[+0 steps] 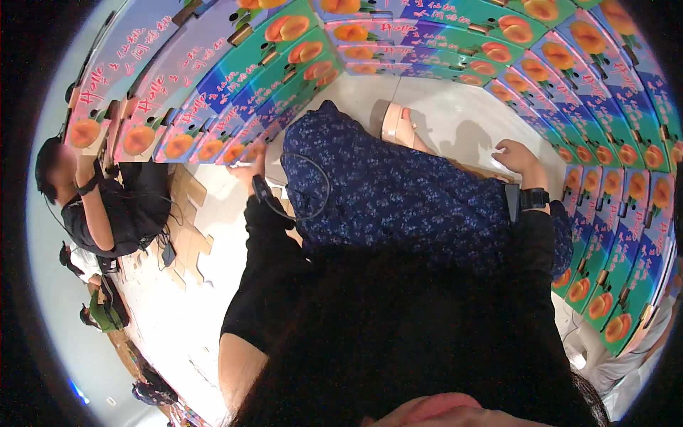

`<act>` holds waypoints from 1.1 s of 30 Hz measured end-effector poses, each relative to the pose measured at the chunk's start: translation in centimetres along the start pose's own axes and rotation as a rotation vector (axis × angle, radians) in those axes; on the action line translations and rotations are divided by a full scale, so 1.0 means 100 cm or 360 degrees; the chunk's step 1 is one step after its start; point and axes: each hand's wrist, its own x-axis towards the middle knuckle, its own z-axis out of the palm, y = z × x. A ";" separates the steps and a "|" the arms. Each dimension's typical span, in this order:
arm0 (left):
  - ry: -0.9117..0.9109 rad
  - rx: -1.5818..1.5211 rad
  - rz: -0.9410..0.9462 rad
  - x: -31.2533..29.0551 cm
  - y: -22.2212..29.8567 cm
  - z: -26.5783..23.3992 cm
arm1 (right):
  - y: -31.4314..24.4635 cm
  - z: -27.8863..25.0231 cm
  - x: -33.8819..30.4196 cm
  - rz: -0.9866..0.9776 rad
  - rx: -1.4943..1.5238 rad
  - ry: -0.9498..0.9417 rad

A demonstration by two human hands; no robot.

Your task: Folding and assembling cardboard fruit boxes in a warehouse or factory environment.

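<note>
1. Pale, glossy floor (366, 96), hemmed in by stacked boxes to left, far side and right.
2. Centre of the work: left-hand stack of shallow cardboard boxes (213, 85), printed with orange peaches on pink, blue and green; lower part of its near end right at the left hand (249, 169).
3. Left fingers at the box edge, apparently touching; cannot tell whether pinching. Right hand (523, 158) well apart, empty, held out with fingers loosely bent and thumb away from them.
4. Step in hand, by judgement: steadying or feeling for a hold at the left stack, nothing visibly lifted. Next move: seems to call for a sure hold low on the box end, with the right hand free to help.
5. Possibly in the way: thin dark looped cable (329, 188) by the left wrist, and dark blue floral skirt fabric (398, 192) between both hands.
6. Farther out: beige open-toed shoe (393, 122), far stack of matching boxes (434, 35), right-hand stack (619, 142), flat brown cardboard pieces (188, 196), and seated co-worker in black (146, 196).
</note>
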 end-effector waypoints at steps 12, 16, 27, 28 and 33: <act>0.1189 0.0081 0.0824 -0.027 0.150 -0.101 | 0.002 0.002 0.003 -0.0064 -0.0010 0.0012; 0.1207 -0.0362 0.1448 0.014 0.248 -0.155 | 0.006 0.006 0.001 -0.0113 0.0016 0.0064; 0.0132 -0.1278 0.0423 0.118 0.319 -0.246 | -0.101 -0.038 -0.036 -0.1086 0.0676 0.0316; 0.0140 -0.1297 0.0421 0.113 0.320 -0.246 | -0.131 -0.057 -0.050 -0.1246 0.0674 0.0392; -0.0438 -0.1487 0.0245 0.146 0.292 -0.242 | -0.258 -0.118 -0.062 -0.1835 0.0948 0.0478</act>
